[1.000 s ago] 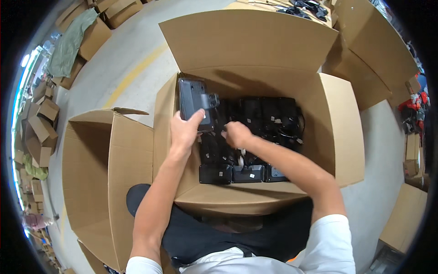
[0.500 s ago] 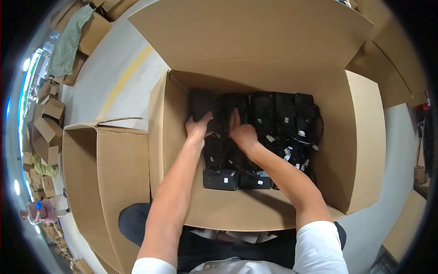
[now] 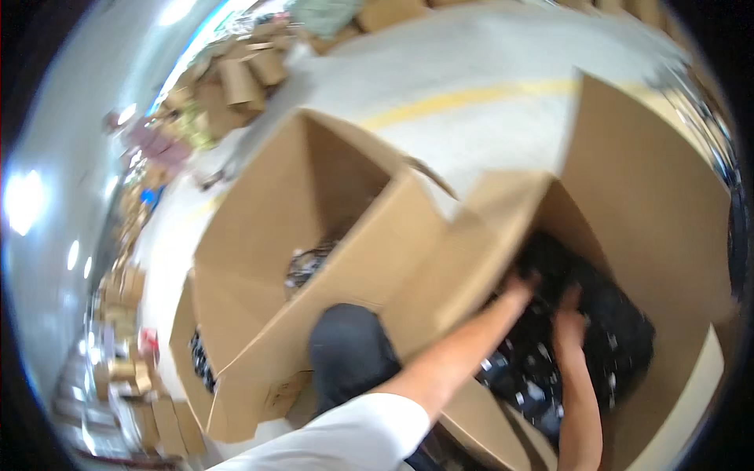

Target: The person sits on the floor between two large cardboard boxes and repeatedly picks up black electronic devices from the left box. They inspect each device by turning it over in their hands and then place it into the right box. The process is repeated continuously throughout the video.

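A large open cardboard box (image 3: 667,228) stands at the right, tilted in view. Inside lie rows of black rectangular plastic units (image 3: 624,314) with thin black cables and small white connectors (image 3: 536,392). My left hand (image 3: 520,287) reaches into the box's far left corner, touching or close to the black units there. Beside it, my right hand (image 3: 570,320) rests over the units with its fingers pointing away from me. Motion blur smears the fingers of both hands, so I cannot make out whether either grips a unit.
Left of the box stands another open carton (image 3: 259,235) with dark cabled items (image 3: 310,263) inside. My knee (image 3: 349,353) is between the boxes. Farther left, a person (image 3: 157,145) stands near piled cartons (image 3: 236,82). A yellow line (image 3: 471,96) crosses the pale floor.
The view has swung left, so the box and both hands now appear farther right and the neighbouring carton's inside shows. Both hands stay in the box among the black units.
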